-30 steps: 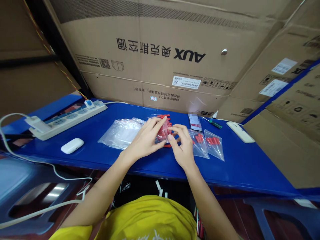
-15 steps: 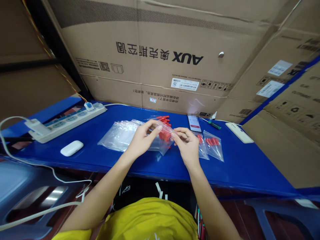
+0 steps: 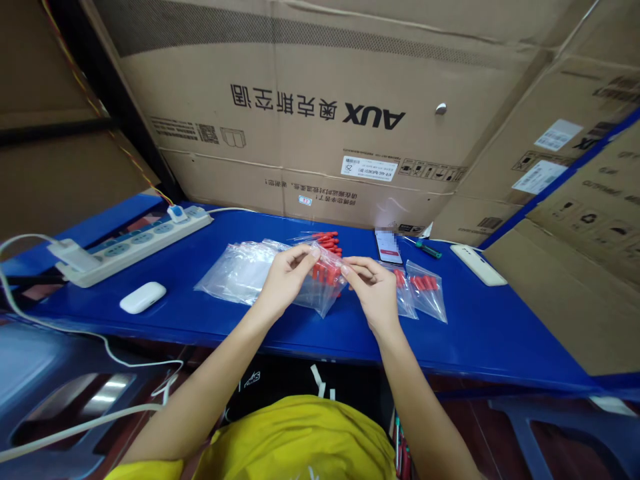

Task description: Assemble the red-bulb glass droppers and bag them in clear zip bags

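Between my two hands hangs a clear plastic bag (image 3: 326, 301) with several red pieces (image 3: 327, 273) inside. My left hand (image 3: 286, 277) pinches its upper left corner between thumb and fingers. At the upper right corner, my right hand (image 3: 373, 287) pinches the edge the same way. Behind the bag lies a pile of loose red pieces (image 3: 327, 239), partly covered by it. A stack of clear bags (image 3: 237, 270) lies flat beside and under my left hand. Right of my right hand, a filled bag (image 3: 427, 290) with red pieces rests near another one (image 3: 406, 305).
A phone (image 3: 388, 245) with a lit screen, a green-handled screwdriver (image 3: 429, 250) and a pale phone-like object (image 3: 478, 265) lie at the back right. On the left are a power strip (image 3: 140, 243) and a white earbud case (image 3: 143, 297). Cardboard (image 3: 310, 160) walls the back.
The held bag has turned and hangs more upright, so its red pieces show more plainly. Both hands keep their pinch and have barely moved.
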Motion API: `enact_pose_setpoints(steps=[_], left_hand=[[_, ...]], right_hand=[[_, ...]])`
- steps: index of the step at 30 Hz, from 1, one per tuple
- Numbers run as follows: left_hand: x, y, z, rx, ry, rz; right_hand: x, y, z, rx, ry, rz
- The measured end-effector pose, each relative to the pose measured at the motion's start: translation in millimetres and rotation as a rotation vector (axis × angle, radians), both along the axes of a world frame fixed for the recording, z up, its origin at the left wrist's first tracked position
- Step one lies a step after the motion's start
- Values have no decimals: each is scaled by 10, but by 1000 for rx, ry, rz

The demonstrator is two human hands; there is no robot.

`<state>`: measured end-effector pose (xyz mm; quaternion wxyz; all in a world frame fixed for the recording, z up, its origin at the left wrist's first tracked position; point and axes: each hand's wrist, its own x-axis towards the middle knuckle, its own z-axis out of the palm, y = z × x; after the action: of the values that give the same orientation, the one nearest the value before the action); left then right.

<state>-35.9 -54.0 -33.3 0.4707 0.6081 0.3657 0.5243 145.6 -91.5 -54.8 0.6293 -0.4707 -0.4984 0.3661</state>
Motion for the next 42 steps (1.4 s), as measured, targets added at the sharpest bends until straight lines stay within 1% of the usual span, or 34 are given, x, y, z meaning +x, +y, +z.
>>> enact_pose_setpoints(steps=[5, 7, 10, 13, 16, 19, 22, 25, 27, 28, 30, 32, 35, 37, 42], left_hand=[[-2, 12, -15, -88, -67, -32], [-2, 11, -18, -97, -82, -28], [3, 1, -25, -59, -72, 23], [9, -9, -28, 6, -50, 87], [5, -17, -14, 45, -22, 104], [-10, -30, 16, 63, 21, 77], [-26, -64, 47, 99, 102, 44], [-29, -120, 69, 124, 217, -65], [-24, -157, 78, 145, 298, -133], [-22, -170, 81, 155, 332, -144], [-17, -182, 81, 157, 365, -130], [-17, -175, 77, 137, 342, -110], [-25, -150, 78, 95, 293, -115], [-33, -141, 87, 78, 298, -128], [-48, -143, 103, 92, 338, -125]], right_hand=[[2, 6, -1, 24, 24, -46], [-1, 8, 1, 33, 26, -57], [-10, 3, 7, 43, 18, -57], [-15, -9, 7, 41, 6, -18], [-9, -14, -1, 29, -19, 26], [4, -13, 0, 17, -44, 61], [9, -17, 27, 8, -91, 132], [1, -28, 55, 12, -139, 185], [-1, -33, 58, 22, -134, 183], [0, -33, 53, 27, -121, 174], [7, -31, 38, 27, -90, 156], [13, -26, 26, 14, -79, 157], [12, -21, 23, 2, -88, 167], [6, -18, 27, 7, -92, 163], [-7, -19, 30, 1, -75, 173]])
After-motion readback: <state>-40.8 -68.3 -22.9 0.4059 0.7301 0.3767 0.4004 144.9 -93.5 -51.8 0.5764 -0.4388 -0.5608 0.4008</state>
